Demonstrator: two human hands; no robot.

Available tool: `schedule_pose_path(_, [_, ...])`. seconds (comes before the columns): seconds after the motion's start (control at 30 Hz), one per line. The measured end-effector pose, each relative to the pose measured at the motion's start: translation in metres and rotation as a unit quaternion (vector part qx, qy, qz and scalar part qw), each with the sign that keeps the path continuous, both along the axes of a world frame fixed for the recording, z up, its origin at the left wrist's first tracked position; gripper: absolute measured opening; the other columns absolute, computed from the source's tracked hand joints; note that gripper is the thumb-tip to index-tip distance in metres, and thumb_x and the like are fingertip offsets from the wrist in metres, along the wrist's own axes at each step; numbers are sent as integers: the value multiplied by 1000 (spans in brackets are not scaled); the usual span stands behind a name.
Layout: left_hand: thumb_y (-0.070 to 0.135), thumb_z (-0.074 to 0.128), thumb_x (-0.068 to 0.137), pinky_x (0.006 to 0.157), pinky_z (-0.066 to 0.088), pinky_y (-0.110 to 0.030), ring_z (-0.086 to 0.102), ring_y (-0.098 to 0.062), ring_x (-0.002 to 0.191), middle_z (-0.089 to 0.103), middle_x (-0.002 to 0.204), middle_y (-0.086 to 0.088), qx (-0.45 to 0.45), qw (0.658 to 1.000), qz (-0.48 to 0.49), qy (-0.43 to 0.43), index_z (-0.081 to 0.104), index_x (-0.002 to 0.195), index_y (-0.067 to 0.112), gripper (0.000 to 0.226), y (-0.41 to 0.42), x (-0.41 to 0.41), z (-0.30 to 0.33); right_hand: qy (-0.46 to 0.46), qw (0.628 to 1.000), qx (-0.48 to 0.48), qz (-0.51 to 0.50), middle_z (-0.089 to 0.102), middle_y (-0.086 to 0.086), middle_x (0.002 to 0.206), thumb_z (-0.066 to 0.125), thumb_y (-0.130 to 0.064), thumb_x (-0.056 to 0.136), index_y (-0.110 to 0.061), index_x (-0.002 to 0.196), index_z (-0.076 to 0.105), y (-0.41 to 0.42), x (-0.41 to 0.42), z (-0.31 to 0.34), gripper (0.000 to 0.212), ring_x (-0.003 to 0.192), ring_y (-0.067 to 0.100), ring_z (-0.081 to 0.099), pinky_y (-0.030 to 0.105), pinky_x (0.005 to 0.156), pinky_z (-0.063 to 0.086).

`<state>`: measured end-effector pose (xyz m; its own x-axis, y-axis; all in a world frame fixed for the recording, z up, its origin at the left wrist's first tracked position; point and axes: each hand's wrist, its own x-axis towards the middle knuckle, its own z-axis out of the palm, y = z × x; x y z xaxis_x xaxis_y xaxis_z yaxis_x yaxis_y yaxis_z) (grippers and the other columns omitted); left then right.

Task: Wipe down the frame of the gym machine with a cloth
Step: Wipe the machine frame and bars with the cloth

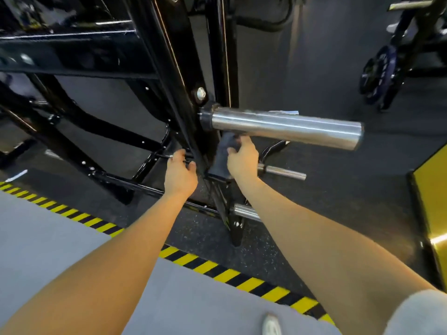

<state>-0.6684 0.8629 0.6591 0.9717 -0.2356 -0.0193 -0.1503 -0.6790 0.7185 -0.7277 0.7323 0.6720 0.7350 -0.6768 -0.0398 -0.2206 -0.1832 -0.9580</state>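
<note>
Nearest to the camera, two bare forearms reach forward over a pale grey floor [60, 238] that is bordered by a strip of yellow and black hazard tape [193, 263]. Beyond the tape lies a dark speckled rubber floor [326, 201].

The left hand [180, 174] is curled around the edge of a glossy black metal frame post of the gym machine [186, 112], with its fingers wrapped behind the post and its thumb on the near side. The right hand [242, 157], just to the right of the left one, grips a dark grey cloth [222, 157]. Its fingers are bent over the bunched cloth and press it against the right face of the same post. The cloth hangs a little below the right hand and is partly hidden behind it.

Directly above the right hand, a large polished steel weight sleeve [285, 128] projects from the post to the right. Below and to the right of this hand, a thinner ribbed steel peg [281, 171] sticks out, and lower still there is another short steel peg [245, 211].

Far to the left of the left hand, black crossbars of the frame [72, 59] run across. Far beyond the right hand, at the upper right, another machine carries a dark blue weight plate [377, 76]. A yellow panel [433, 194] stands at the right edge.
</note>
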Motion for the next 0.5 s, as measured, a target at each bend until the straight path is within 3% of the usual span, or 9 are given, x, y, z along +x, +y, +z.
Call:
schedule_pose_path(0.07, [10,47,96,98,43,-36,55,-26,114,51,133,-12,-11,1000,-21,-9,40,140,12,45,2,6,-7,-33,999,-11,6,53,19,130,49,-1,93,2,126,51,24,20,-5,33,122,30,49,26,95,36])
schedule_pose_path(0.2, [5,48,95,90,37,-17,50,-7,112,52,127,8,-24,998,-56,-8,38,143,21,52,5,14,-23,-41,998,-22,38,18,6,157,41,3,94,-4,143,37,50,35,-43,50,143,19,24,30,114,27])
schedule_pose_path(0.37, [-5,46,93,103,39,-28,49,-12,118,47,120,9,-53,996,-69,5,30,146,21,61,8,19,-40,145,985,42,86,28,14,152,43,2,93,-1,141,36,34,36,-99,49,136,31,34,36,111,31])
schedule_pose_path(0.43, [-6,45,93,101,40,-25,49,-10,116,48,117,10,-68,996,-64,14,31,146,20,61,7,18,-41,142,984,56,91,26,13,153,43,2,93,-4,146,30,34,37,-95,55,139,29,30,34,114,27])
schedule_pose_path(0.5, [-10,45,91,97,40,-21,51,-9,113,50,112,15,-90,994,-65,13,33,145,18,62,7,15,-39,70,994,23,77,18,8,158,42,4,93,-9,150,24,38,38,-76,61,143,24,23,29,115,23])
